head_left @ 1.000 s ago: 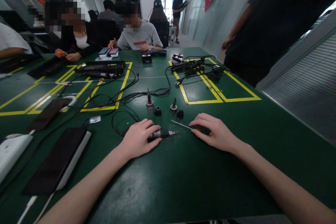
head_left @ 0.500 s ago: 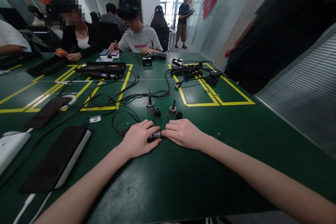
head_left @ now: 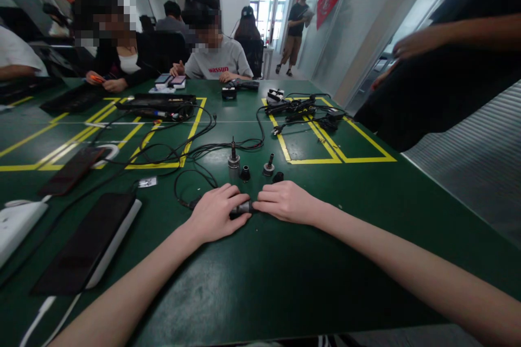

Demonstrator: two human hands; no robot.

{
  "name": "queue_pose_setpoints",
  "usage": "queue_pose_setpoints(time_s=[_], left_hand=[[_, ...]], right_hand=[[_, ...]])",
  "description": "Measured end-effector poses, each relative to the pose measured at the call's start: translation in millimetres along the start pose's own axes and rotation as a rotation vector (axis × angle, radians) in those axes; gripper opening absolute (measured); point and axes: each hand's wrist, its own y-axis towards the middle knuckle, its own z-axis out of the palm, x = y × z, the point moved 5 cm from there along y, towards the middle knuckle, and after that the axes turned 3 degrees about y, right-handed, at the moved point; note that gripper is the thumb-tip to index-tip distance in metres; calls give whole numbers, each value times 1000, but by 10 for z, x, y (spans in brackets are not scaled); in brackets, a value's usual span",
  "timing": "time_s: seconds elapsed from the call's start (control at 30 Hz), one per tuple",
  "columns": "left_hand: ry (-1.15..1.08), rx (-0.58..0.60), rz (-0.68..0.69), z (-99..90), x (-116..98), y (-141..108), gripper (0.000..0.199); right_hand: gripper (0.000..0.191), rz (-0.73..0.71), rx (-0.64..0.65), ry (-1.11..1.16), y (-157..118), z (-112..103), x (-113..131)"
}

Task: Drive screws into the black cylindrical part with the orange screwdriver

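The tool [head_left: 241, 207] lies low over the table [head_left: 268, 276], directly between our hands, and a short stretch of its grey barrel shows in the gap. Its long axis runs across in front of us, left to right, almost in line from one hand to the other. Both hands are at it: our left hand [head_left: 220, 211] covers much of the body, while our right hand [head_left: 287, 203] meets its right end.

Our left hand arches over the tool from above, fingers on the far side and thumb on the near side — a loose wrap that holds it. Our right hand comes in from the tool's right with the wrist low, back of the hand upward and fingertips bunched together. That end is hidden behind those fingers, so we cannot tell whether they pinch it or something else.

Just beyond the tool, a taller metal fitting [head_left: 233, 161] and a shorter metal fitting [head_left: 268, 168] stand upright. A black cap [head_left: 245, 174] sits between them, and another black cap [head_left: 278, 177] shows just past our right knuckles. To the tool's left, a thin black cord [head_left: 184, 204] loops away — clear of our right hand.
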Motion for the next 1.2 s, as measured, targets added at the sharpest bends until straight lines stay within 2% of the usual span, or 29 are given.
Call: queue_pose_setpoints(time_s=[0.13, 0.3, 0.5, 0.63, 1.2], left_hand=[[-2, 9, -4, 8, 1, -2, 26], [11, 6, -4, 5, -7, 2, 25], [51, 18, 3, 9, -31, 5, 24], [92, 24, 32, 21, -45, 7, 30], [120, 36, 59, 30, -68, 18, 27]], right_hand=[[28, -51, 33, -57, -13, 7, 18], [27, -155, 140, -138, 37, 1, 28], [27, -243, 210, -144, 107, -6, 27], [29, -259, 214, -125, 129, -7, 34], [23, -309, 312, -68, 186, -16, 22]])
